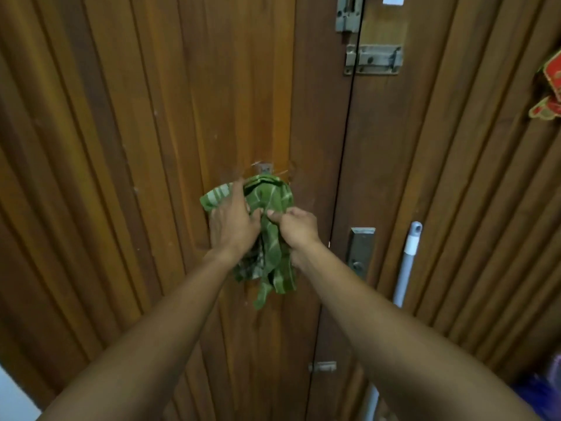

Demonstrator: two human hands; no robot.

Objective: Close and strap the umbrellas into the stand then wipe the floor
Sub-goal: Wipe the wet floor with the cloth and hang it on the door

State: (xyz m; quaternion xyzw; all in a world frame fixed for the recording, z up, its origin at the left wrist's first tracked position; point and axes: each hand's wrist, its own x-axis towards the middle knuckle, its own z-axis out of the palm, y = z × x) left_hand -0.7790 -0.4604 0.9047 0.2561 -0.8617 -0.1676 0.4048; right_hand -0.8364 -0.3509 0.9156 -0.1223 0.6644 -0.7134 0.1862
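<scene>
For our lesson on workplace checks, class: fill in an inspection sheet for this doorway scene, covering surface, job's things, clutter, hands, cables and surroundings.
Surface: floor not in view; wooden door fills the frame.
Job's things: green cloth hangs by a hook; umbrellas and stand not seen.
Clutter: grey pole leans against the right door.
Hands: left hand rests spread on the cloth; right hand pinches it.
Cables: nothing seen.
Surroundings: bolts above, red ornament at right.

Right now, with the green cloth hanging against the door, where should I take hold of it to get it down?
Take the bunched top of the green cloth, just under the hook, from the front and lift upward. The fabric gathers there and its tails hang loose below, so a low grip would probably only tug.
</scene>
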